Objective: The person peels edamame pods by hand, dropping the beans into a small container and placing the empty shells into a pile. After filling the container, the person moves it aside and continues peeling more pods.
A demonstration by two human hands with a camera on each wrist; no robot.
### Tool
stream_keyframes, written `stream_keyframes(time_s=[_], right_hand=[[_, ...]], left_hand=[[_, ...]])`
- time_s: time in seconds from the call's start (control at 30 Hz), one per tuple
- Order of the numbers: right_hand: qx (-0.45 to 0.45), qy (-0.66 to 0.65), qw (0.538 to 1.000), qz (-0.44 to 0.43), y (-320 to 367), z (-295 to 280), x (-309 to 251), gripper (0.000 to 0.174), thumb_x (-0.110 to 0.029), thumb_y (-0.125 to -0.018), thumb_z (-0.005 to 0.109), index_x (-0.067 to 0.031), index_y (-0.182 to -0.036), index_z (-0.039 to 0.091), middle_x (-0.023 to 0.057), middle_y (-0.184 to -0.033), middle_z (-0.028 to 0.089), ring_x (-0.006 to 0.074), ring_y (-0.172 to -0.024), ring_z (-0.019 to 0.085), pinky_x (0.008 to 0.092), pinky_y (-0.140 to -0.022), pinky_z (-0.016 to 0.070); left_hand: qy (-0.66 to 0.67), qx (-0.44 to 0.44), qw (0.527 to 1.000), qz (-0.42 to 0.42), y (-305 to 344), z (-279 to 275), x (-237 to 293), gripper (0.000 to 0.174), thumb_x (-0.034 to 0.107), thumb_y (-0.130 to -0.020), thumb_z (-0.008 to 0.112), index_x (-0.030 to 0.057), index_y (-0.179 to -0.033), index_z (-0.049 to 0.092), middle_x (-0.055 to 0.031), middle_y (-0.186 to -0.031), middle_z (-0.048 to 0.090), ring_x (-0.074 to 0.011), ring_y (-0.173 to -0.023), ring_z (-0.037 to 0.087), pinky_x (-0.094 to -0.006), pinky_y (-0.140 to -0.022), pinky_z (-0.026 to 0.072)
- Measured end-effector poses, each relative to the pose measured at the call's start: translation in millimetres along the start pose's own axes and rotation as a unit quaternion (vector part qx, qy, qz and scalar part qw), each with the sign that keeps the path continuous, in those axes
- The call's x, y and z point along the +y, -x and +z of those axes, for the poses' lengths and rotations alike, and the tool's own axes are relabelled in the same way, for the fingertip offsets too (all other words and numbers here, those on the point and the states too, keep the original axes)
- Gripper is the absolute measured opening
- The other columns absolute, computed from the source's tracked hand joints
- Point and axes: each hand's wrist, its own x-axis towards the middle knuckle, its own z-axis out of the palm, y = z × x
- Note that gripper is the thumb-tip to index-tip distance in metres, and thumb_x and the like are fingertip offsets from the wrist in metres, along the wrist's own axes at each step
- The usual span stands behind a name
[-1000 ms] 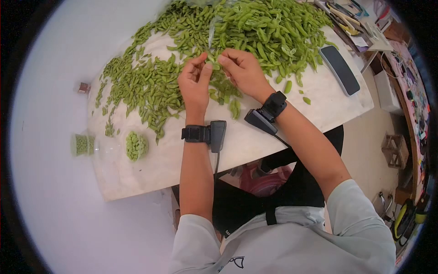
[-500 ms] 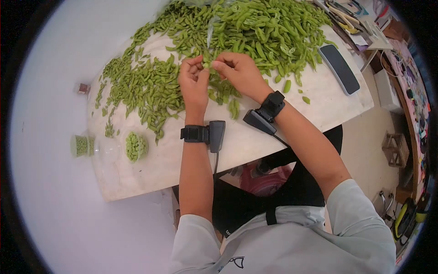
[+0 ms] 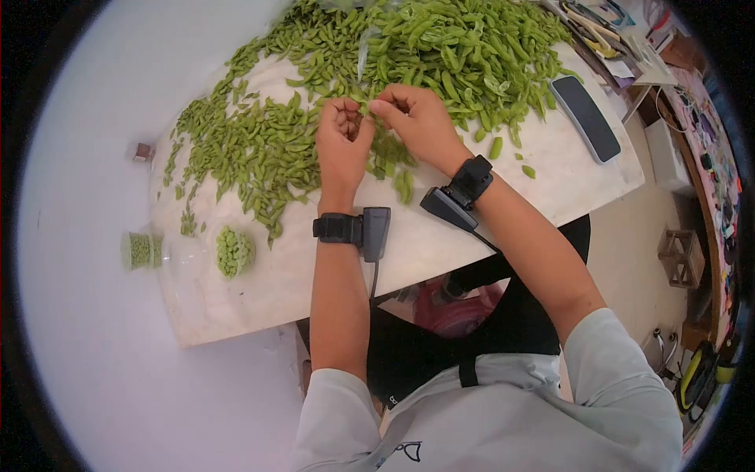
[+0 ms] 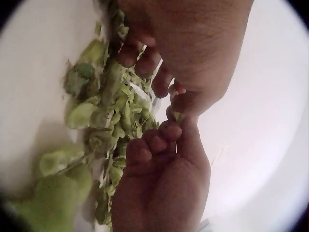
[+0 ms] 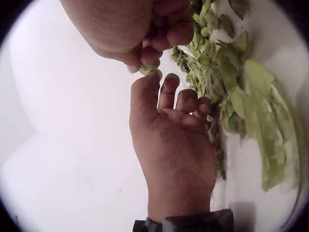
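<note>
In the head view, both hands meet over the table beside the pod heaps. A small green soybean pod (image 5: 150, 71) shows at their fingertips in the right wrist view. My left hand (image 3: 341, 149) pinches it between thumb and forefinger, the other fingers curled toward the palm. From the other side my right hand (image 3: 425, 126) pinches the same pod with thumb and forefinger. Most of the pod is hidden by the fingers. Darker soybean pods (image 3: 259, 153) spread to the left, while a tall heap of brighter pods (image 3: 480, 47), some split, lies beyond the right hand.
A clear cup of shelled green beans (image 3: 234, 252) stands at the table's left side, near a second clear container (image 3: 141, 250). To the right, a phone-like dark device (image 3: 586, 119) lies on the pale table (image 3: 503, 208). Tools (image 3: 598, 35) crowd the far right corner.
The right hand has shifted slightly left toward the left hand. The left hand has edged right since half a second ago. Less of the green pod shows between them than one second ago.
</note>
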Motion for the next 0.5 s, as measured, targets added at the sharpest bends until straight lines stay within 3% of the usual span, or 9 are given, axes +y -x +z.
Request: stream_keyframes(time_s=[0.5], right_hand=[[-0.012, -0.005, 1.0, 0.006, -0.2, 1.1, 5.3, 0.023, -0.021, -0.09, 0.059, 0.0, -0.081, 0.058, -0.0009, -0.063, 0.053, 0.0051, -0.058, 0.046, 0.0227, -0.053, 0.038]], left_hand=[[-0.055, 0.01, 0.998, 0.007, 4.1, -1.9, 4.2, 0.01, 0.008, -0.091, 0.053, 0.0016, -0.096, 0.049, -0.0024, -0.078, 0.053, -0.0054, -0.064, 0.046, -0.0204, -0.058, 0.039]])
